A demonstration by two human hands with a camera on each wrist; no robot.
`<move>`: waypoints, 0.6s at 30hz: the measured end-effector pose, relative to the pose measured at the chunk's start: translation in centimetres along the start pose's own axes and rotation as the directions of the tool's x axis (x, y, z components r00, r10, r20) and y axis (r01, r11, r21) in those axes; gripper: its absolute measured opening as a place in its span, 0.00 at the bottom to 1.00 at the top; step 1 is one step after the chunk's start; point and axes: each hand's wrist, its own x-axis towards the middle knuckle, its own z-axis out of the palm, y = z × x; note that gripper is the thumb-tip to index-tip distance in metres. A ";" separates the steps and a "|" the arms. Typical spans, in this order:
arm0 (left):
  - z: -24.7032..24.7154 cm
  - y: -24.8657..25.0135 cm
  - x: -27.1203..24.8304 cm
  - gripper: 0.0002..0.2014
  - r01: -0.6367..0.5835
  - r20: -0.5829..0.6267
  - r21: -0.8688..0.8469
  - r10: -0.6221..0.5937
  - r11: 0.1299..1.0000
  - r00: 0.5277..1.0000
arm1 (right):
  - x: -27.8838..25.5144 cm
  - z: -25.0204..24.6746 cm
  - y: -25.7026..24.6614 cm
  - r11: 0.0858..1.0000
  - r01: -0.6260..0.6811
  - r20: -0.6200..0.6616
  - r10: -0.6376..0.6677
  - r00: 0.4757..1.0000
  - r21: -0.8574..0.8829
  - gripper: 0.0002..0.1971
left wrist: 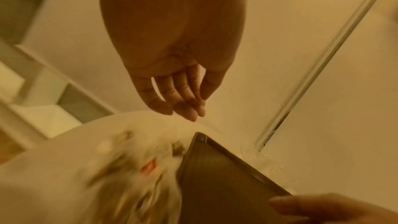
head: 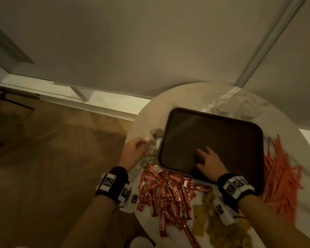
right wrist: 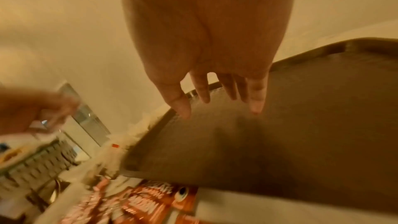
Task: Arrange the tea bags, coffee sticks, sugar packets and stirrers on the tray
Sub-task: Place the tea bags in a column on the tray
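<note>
**Head view: tray bare, both hands at the counter**

Head view, dim warm light. Round white counter [head: 147, 113] stands on herringbone wood floor [head: 61, 158], close to a plain pale wall [head: 150, 42] with white skirting.

Dark brown rectangular tray [head: 222, 133] with rounded corners sits mid-counter; nothing lies in it but a hand. Clear glasses [head: 240, 108] stand just behind its far edge, blurred.

Loose piles around the tray:
- clear-wrapped tea bags [head: 153, 151], left edge
- red Nescafe coffee sticks [head: 170, 192], near edge, some touching the rim
- yellow-brown sugar packets [head: 200, 219], near right, partly under the right forearm
- orange stirrers [head: 283, 176], right side

Right hand [head: 208, 161] lies over the near part of the tray, fingers spread and straight, holding nothing; right wrist view shows the same, fingertips near the tray floor, contact unclear.

Left hand [head: 134, 149] is at the tea bag pile. Head view suggests curled fingers on a wrapper; left wrist view shows fingers fairly straight, blurred. Can't tell whether it has hold of one.
</note>
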 end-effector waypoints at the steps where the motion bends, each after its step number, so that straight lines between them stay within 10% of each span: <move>1: 0.0 0.1 2.5 0.06 -0.028 -0.015 0.057 0.028 0.998 0.999 | 1.1 0.0 -0.3 1.000 -0.005 0.020 0.005 1.000 -0.027 0.38; 11: 3.1 -2.3 16.3 0.13 -0.150 0.243 0.720 -0.044 0.678 0.969 | 5.1 0.9 -1.7 0.941 -0.054 0.155 0.111 0.982 -0.334 0.41; 18: 0.4 -2.9 15.9 0.08 -0.170 0.176 0.574 0.082 0.801 0.981 | 5.0 0.9 -1.4 0.929 -0.036 0.151 0.097 0.984 -0.367 0.44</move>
